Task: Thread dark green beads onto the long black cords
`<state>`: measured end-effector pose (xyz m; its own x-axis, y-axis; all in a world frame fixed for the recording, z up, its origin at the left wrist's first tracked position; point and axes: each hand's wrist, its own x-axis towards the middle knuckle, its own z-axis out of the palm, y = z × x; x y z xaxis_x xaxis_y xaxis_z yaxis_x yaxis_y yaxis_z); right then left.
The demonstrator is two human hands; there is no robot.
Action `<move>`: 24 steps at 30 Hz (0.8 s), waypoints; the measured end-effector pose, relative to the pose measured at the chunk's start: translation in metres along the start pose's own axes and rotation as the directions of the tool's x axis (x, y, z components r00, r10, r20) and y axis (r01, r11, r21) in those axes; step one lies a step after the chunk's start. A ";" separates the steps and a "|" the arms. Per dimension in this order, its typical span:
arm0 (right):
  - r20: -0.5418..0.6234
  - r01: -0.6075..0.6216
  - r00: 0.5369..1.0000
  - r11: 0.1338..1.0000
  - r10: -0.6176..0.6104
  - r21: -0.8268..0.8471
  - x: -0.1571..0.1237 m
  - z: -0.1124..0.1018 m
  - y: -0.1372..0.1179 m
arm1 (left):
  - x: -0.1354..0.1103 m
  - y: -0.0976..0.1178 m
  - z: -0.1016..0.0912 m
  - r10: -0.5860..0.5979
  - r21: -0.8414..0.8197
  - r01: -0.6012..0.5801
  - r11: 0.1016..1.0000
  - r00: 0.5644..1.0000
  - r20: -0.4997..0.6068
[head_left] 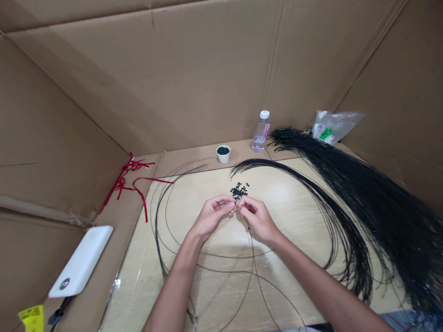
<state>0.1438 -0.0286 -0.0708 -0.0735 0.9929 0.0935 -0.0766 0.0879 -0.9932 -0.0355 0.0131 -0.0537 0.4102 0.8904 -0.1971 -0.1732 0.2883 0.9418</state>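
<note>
Together, the left hand [211, 217] and right hand [258, 220] pinch a thin black cord [251, 249], just below scattered dark beads [238, 190].

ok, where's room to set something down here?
Bare board shows right of the beads, inside the black cord arc. Bare cardboard lies between the red ribbon and power bank. Crowded: the right, under the cord bundle, and around the left hand and right hand.

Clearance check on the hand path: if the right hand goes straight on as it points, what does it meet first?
The left hand. The right hand's fingers point at its fingertips, nearly meeting them at a thin black cord. The small dark beads lie just above, likely off that line, though depth is unclear.
</note>
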 end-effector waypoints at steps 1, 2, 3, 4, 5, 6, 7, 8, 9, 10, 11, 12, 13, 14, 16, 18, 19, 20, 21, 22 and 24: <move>0.000 0.002 1.000 1.000 -0.002 -0.003 0.000 0.000 0.000 | 0.000 0.000 0.000 0.002 0.004 -0.002 1.000 1.000 0.001; -0.001 0.002 1.000 1.000 -0.002 -0.005 0.000 0.000 0.000 | 0.000 0.000 0.000 0.003 0.008 -0.003 1.000 1.000 0.001; -0.003 0.001 1.000 1.000 -0.001 -0.008 0.000 0.000 0.000 | 0.000 0.000 0.000 0.004 0.010 -0.004 1.000 1.000 -0.001; -0.005 -0.001 1.000 1.000 0.001 -0.013 0.000 0.000 0.001 | -0.001 0.001 0.001 0.005 0.012 -0.005 1.000 1.000 -0.003; -0.007 -0.002 1.000 1.000 0.001 -0.016 0.000 0.000 0.001 | -0.001 0.001 0.001 0.007 0.014 -0.007 1.000 1.000 -0.004; -0.008 -0.002 1.000 1.000 0.002 -0.017 0.000 0.000 0.002 | -0.001 0.002 0.002 0.007 0.017 -0.007 1.000 1.000 -0.003; -0.006 -0.001 1.000 1.000 0.001 -0.019 0.000 0.000 0.002 | -0.001 0.003 0.002 0.007 0.019 -0.007 1.000 1.000 -0.002; -0.003 0.000 1.000 1.000 0.000 -0.019 0.000 0.000 0.002 | -0.002 0.003 0.002 0.007 0.021 -0.007 1.000 1.000 -0.002; 0.001 0.000 1.000 1.000 0.000 -0.017 0.000 0.000 0.002 | -0.002 0.003 0.002 0.006 0.020 -0.006 1.000 1.000 -0.001; 0.005 0.000 1.000 1.000 0.000 -0.017 0.000 0.000 0.002 | -0.002 0.003 0.002 0.006 0.017 -0.006 1.000 1.000 -0.002; 0.009 -0.001 1.000 1.000 0.001 -0.019 0.000 0.000 0.002 | -0.002 0.003 0.002 0.006 0.013 -0.006 1.000 1.000 -0.003; 0.011 -0.001 1.000 1.000 0.001 -0.023 0.000 0.000 0.001 | -0.001 0.002 0.002 0.006 0.010 -0.006 1.000 1.000 -0.002; 0.012 -0.002 1.000 1.000 0.002 -0.027 0.000 0.000 0.001 | -0.001 0.002 0.001 0.006 0.009 -0.006 1.000 1.000 -0.001; 0.013 -0.003 1.000 1.000 0.003 -0.029 0.000 0.000 0.001 | -0.001 0.001 0.001 0.007 0.008 -0.007 1.000 1.000 0.000; 0.012 -0.004 1.000 0.999 0.005 -0.032 0.001 0.000 0.000 | -0.001 0.001 0.000 0.009 0.009 -0.009 1.000 1.000 0.000; 0.008 -0.005 1.000 1.000 0.005 -0.030 0.001 0.000 -0.001 | -0.001 0.001 0.000 0.011 0.011 -0.011 1.000 1.000 -0.001; 0.006 -0.007 1.000 1.000 0.007 -0.028 0.001 0.001 -0.002 | -0.001 0.001 0.000 0.013 0.012 -0.013 1.000 1.000 -0.001; 0.003 -0.009 1.000 1.000 0.009 -0.025 0.001 0.001 -0.002 | -0.001 0.001 0.000 0.014 0.013 -0.014 1.000 1.000 0.000; 0.001 -0.012 1.000 1.000 0.012 -0.022 0.000 0.001 -0.002 | -0.001 0.001 0.000 0.015 0.014 -0.015 1.000 1.000 0.001; -0.002 -0.013 1.000 1.000 0.013 -0.020 0.000 0.001 -0.002 | -0.001 0.001 0.000 0.014 0.014 -0.014 1.000 1.000 0.001; -0.010 -0.011 1.000 1.000 0.011 -0.021 0.000 0.001 -0.002 | -0.001 0.001 0.000 0.015 0.013 -0.015 1.000 1.000 0.003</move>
<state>0.1433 -0.0286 -0.0691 -0.0647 0.9945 0.0821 -0.0550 0.0786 -0.9954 -0.0358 0.0124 -0.0523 0.4103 0.8937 -0.1817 -0.1682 0.2700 0.9481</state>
